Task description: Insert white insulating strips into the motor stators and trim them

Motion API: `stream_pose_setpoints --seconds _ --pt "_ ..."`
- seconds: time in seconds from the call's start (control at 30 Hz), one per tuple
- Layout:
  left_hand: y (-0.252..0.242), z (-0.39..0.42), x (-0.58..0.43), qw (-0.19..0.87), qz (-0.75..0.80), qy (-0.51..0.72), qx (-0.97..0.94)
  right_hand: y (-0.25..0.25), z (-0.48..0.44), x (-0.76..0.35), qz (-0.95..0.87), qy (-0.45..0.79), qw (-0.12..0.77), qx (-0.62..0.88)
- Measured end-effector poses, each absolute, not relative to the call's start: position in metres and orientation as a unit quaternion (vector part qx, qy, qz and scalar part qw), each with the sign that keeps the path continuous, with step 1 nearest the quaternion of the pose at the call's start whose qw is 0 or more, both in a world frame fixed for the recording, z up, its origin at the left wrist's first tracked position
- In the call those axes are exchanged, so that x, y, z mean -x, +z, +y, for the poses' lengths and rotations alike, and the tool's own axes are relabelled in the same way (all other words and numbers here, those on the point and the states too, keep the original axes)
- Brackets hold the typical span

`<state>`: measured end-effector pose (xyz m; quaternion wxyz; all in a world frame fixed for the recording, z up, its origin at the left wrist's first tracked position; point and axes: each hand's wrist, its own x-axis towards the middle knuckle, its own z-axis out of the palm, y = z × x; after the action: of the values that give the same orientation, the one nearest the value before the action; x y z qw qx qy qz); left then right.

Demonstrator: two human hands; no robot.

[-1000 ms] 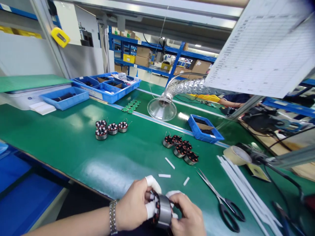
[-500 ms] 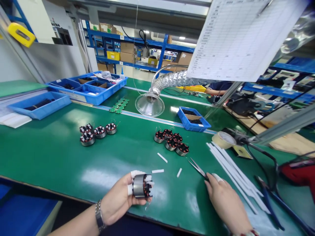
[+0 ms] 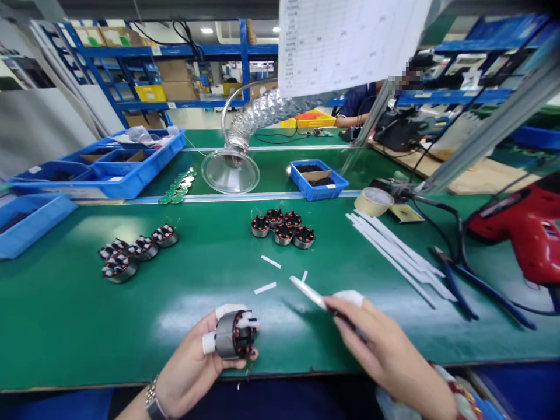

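Note:
My left hand is closed around a motor stator, a grey metal ring with copper windings and black plastic inside. Its wound end faces right, with white pieces at the upper part. In my right hand are tweezers, pointing up and left. Their tips are close to a small white strip; whether they touch it I cannot tell. Two more white strips, one nearer and one farther, lie to the left. White covers wrap some fingertips of both hands.
Several stators stand mid-bench, with another group at left. Long white strips, pliers, a tape roll and a red tool lie right. Behind are an extraction hood, blue bins and a person's arm.
The camera view has turned to the right. My right hand has brought the tweezers left to the small white strips. The stator stays in my left hand, turned slightly.

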<state>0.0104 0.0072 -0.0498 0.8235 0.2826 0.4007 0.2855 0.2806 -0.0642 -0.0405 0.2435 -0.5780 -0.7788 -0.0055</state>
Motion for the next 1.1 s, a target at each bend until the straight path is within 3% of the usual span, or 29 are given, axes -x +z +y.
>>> stream_pose_setpoints --seconds 0.13,0.27,0.4,0.77,1.1 --pt "-0.052 0.005 -0.008 0.824 0.394 0.274 -0.303 -0.005 -0.074 -0.237 -0.797 0.147 0.196 0.553" --pt "-0.053 0.004 -0.007 0.816 0.392 0.273 -0.325 0.007 -0.067 -0.224 -0.817 0.176 0.092 0.542" --pt "-0.053 0.004 -0.007 0.807 0.399 0.264 -0.345 0.010 -0.061 -0.225 -0.831 0.145 0.042 0.535" --pt "-0.041 0.003 -0.015 0.773 0.452 0.233 -0.379 0.016 -0.059 -0.226 -0.835 0.117 0.017 0.538" --pt "-0.040 0.007 -0.014 0.776 0.465 0.227 -0.361 0.020 -0.061 -0.227 -0.825 0.129 0.055 0.547"
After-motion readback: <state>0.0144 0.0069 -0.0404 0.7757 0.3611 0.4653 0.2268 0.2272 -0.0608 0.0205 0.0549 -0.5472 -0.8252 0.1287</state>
